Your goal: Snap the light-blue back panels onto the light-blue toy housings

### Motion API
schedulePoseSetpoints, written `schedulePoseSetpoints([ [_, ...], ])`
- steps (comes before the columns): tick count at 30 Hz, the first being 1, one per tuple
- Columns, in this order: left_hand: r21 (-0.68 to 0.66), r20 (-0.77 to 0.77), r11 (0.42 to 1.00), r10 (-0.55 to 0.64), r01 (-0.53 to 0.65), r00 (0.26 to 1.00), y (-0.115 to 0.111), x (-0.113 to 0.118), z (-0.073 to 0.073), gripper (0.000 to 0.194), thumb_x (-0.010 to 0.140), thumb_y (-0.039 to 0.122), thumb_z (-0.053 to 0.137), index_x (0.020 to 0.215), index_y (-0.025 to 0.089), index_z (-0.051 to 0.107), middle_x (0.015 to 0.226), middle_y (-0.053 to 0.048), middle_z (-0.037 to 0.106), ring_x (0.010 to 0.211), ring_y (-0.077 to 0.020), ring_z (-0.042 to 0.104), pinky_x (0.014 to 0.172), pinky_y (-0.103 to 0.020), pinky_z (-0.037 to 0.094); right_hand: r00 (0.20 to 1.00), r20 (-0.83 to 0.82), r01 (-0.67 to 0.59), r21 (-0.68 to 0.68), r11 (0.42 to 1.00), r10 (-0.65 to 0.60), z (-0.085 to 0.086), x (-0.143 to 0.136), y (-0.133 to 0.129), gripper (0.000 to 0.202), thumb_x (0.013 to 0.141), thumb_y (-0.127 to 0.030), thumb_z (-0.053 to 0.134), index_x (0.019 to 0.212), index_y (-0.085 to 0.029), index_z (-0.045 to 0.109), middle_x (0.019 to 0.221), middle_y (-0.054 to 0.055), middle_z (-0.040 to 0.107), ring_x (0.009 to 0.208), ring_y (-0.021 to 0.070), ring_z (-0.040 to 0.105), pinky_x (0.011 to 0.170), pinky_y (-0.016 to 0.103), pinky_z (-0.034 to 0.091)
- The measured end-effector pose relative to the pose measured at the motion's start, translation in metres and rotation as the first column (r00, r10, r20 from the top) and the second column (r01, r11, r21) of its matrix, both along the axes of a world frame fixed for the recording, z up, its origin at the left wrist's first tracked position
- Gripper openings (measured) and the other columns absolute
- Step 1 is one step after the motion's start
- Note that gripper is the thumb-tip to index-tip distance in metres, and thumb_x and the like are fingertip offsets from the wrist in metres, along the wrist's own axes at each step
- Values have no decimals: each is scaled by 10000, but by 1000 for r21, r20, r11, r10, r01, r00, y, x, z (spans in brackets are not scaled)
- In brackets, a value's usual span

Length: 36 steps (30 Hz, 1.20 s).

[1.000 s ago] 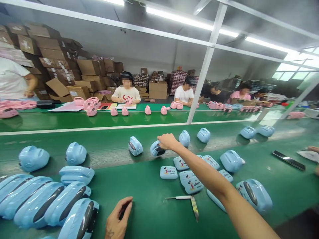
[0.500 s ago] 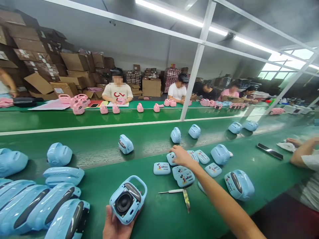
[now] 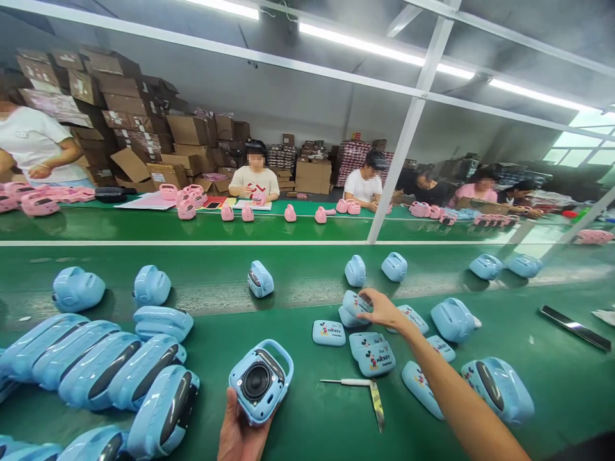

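Most fingers of the left hand (image 3: 244,440) are concealed behind the blue speaker housing (image 3: 257,383), and the wrist is cut off by the bottom edge. The right hand (image 3: 380,308) covers one end of a printed panel (image 3: 354,302), which partly hides a second panel (image 3: 348,319). Blue casings (image 3: 89,447) at lower left are cropped; distant pink units (image 3: 494,219) are too small for detail.

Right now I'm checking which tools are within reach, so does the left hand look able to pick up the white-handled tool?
Probably not: the left hand has its grip on the blue speaker housing. The way itself looks free, though: green tabletop shows between the housing and the white-handled tool.
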<state>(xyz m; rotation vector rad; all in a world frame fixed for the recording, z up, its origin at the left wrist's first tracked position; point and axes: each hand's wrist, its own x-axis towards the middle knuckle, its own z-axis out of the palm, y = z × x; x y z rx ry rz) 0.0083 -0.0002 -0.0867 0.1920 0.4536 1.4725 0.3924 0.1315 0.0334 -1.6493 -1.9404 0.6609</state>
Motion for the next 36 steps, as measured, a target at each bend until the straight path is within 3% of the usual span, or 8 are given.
schedulePoseSetpoints([
  [5, -213, -116, 977, -23, -2, 993, -3, -2, 19, 493, 842, 423, 719, 1323, 348, 638, 1164, -57, 775, 1239, -326, 633, 1088, -546, 472, 920, -385, -98, -60, 993, 68, -13, -45, -25, 542, 864, -683, 418, 1061, -239, 658, 957, 121, 727, 873, 284, 710, 767, 433, 569],
  [11, -177, -478, 974, 42, -143, 877, -15, 11, 59, 835, 674, 441, 867, 1419, 382, 494, 1374, -40, 662, 1287, -336, 593, 1000, -444, 556, 551, -834, -355, -203, 913, 29, -40, -140, -69, 581, 793, -684, 562, 1118, -218, 682, 973, 113, 730, 878, 293, 714, 808, 458, 565],
  [15, -110, -628, 969, 104, -221, 771, -21, 12, 77, 889, 622, 461, 888, 1404, 319, 490, 1334, -81, 677, 1234, -346, 628, 969, -427, 565, 679, -714, -362, -121, 924, 173, -37, -189, -94, 511, 798, -543, 671, 1213, -245, 665, 996, 87, 720, 925, 280, 678, 834, 445, 559],
  [19, -115, -605, 973, 90, -199, 791, -25, 9, 83, 944, 585, 455, 907, 1411, 295, 481, 1294, -109, 693, 1194, -356, 649, 949, -432, 570, 850, -471, -267, -1, 964, 236, -28, -215, -110, 483, 786, -442, 699, 1233, -265, 655, 1019, 87, 702, 879, 264, 651, 801, 423, 557],
  [23, -107, -608, 973, 101, -207, 788, -29, 10, 81, 941, 578, 440, 906, 1410, 291, 493, 1265, -109, 698, 1144, -352, 667, 925, -428, 572, 908, -334, -240, 78, 968, 252, -23, -223, -117, 515, 744, -409, 759, 1220, -252, 639, 985, 80, 696, 841, 258, 635, 791, 413, 544],
  [27, -104, -607, 967, 124, -234, 785, -30, 11, 82, 915, 567, 411, 903, 1385, 254, 525, 1252, -119, 697, 1116, -350, 677, 944, -438, 559, 926, -291, -225, 85, 971, 240, -24, -223, -119, 511, 746, -440, 769, 1200, -247, 636, 993, 86, 685, 862, 269, 641, 800, 419, 545],
  [30, -134, -589, 975, 66, -178, 806, -30, 8, 85, 848, 628, 394, 872, 1390, 258, 525, 1261, -109, 702, 1129, -341, 678, 959, -443, 555, 892, -317, -292, 137, 947, 321, -28, -221, -121, 670, 730, -496, 787, 1321, -258, 579, 1252, 133, 622, 1127, 323, 613, 987, 468, 510],
  [36, -182, -268, 983, -77, 28, 960, -28, -8, 73, 590, 752, 541, 725, 1231, 201, 678, 1148, -138, 761, 1172, -391, 661, 1011, -554, 512, 762, -414, -426, 258, 867, 498, -40, -210, -121, 1001, 732, -638, 752, 1557, -277, 314, 1644, 134, 250, 1525, 365, 212, 1230, 572, 205],
])
